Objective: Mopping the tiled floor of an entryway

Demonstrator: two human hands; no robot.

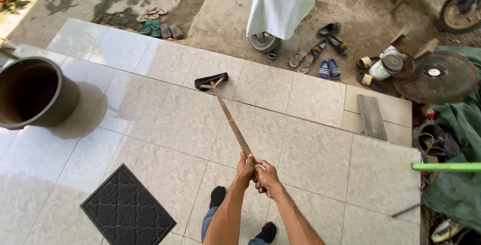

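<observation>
Both my hands grip the near end of a long wooden handle (pixel 231 120). My left hand (pixel 245 167) sits slightly higher on the stick, and my right hand (pixel 266 176) wraps it just below. The handle runs away from me to a black floor-wiper head (pixel 211 80) resting flat on the pale wet tiles (pixel 170 119). My feet in dark socks (pixel 217 195) stand on the tiles below my arms.
A large dark bucket (pixel 31 93) stands at the left. A black doormat (pixel 127 208) lies at the lower left. A wooden board (pixel 372 116), a fan grille (pixel 435 76), green cloth and clutter crowd the right edge. Several sandals (pixel 320 54) lie on bare ground beyond the tiles.
</observation>
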